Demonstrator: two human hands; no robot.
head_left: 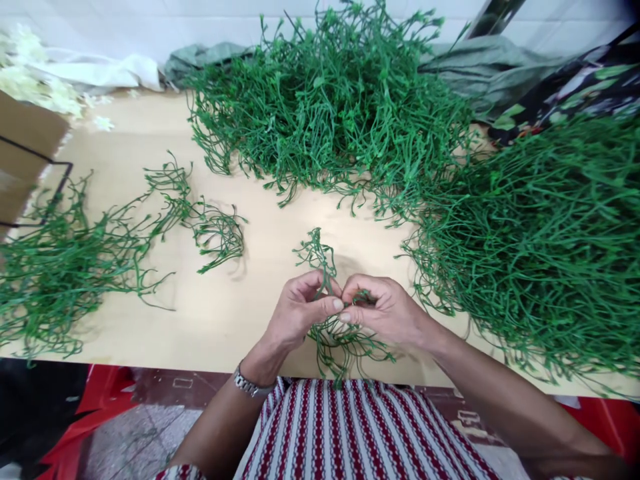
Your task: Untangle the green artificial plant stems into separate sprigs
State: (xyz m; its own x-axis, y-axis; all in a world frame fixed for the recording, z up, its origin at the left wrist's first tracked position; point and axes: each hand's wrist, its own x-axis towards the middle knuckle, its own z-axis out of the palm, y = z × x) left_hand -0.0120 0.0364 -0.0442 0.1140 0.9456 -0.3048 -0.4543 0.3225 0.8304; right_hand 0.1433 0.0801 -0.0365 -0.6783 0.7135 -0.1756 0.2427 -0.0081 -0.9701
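My left hand (300, 310) and my right hand (387, 310) meet thumb to thumb near the front edge of a pale wooden table (240, 313). Both are closed on the same small bunch of green plastic stems (340, 340). One sprig of it sticks up beyond my fingers (317, 253); the rest hangs down towards my lap. A metal watch (247, 385) is on my left wrist.
A big heap of green stems (335, 107) lies at the back, and another (545, 247) fills the right side. A smaller pile (55, 267) and a loose sprig (217, 233) lie at left. A cardboard box (25, 147), white flowers (35, 80) and cloth sit far left.
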